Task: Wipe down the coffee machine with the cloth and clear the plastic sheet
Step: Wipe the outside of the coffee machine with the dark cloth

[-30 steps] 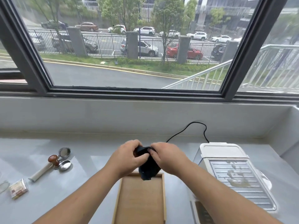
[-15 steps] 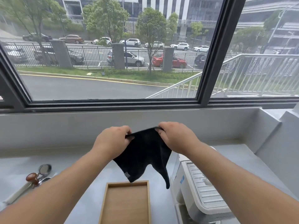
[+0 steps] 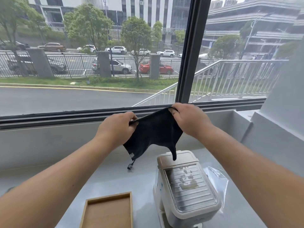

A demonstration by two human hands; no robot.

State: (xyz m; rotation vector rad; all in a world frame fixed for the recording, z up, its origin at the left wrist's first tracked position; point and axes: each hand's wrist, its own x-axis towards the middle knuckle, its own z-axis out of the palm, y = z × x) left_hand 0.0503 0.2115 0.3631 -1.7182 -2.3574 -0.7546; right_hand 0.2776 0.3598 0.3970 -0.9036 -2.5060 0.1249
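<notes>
A black cloth (image 3: pixel 154 134) hangs spread between my two hands above the counter. My left hand (image 3: pixel 116 129) pinches its left top corner and my right hand (image 3: pixel 189 120) pinches its right top corner. Below it stands the white coffee machine (image 3: pixel 185 186), its ribbed top plate marked with brown stains. A clear plastic sheet (image 3: pixel 217 180) lies on the counter to the right of the machine, partly hidden by my right forearm.
A shallow wooden tray (image 3: pixel 108 209) lies on the grey counter (image 3: pixel 141 181) left of the machine. A black cable end (image 3: pixel 130 167) rests behind it. A window ledge and wall rise at the back, a grey wall at the right.
My hands have drawn apart and lifted, stretching the cloth wider. The view has swung right and up, so the tools at the left have left the frame.
</notes>
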